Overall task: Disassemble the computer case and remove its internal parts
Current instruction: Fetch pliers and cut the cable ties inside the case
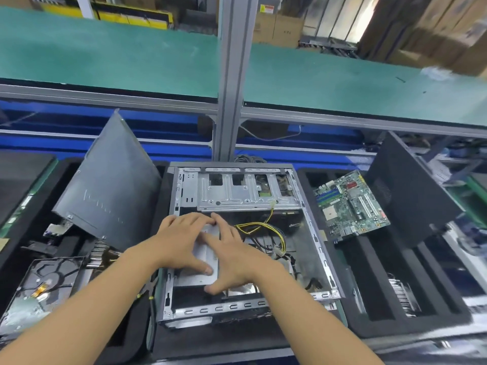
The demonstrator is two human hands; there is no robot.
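Currently the grey metal computer case (315, 233) lies on its side, open face up, centred on a black foam mat (210, 335). Both hands are inside it, on a silver box-shaped power supply (193, 279) seated in the near left part of the case. Left hand (181, 241): laid flat on top of the box, fingers extended toward the far edge, thumb lying along the top; no grip visible. Right hand (232, 256): also flat and open, fingers overlapping the left hand's, thumb at the box's near edge. A bundle of yellow and black wires (259, 227) runs just right of the hands, up toward the silver stamped-metal drive cage (237, 196) across the far end of the case. Left of the case, a grey side panel (110, 185) leans tilted; nearer, a bare hard drive (44, 283) lies flat with its platter exposed. Right of the case, a green motherboard (353, 204) rests tilted in a black slotted foam tray (369, 272), next to a black case panel (411, 191) standing propped. A finned metal heatsink (403, 296) sits in a nearer slot of that tray. Frame edges are blurred.
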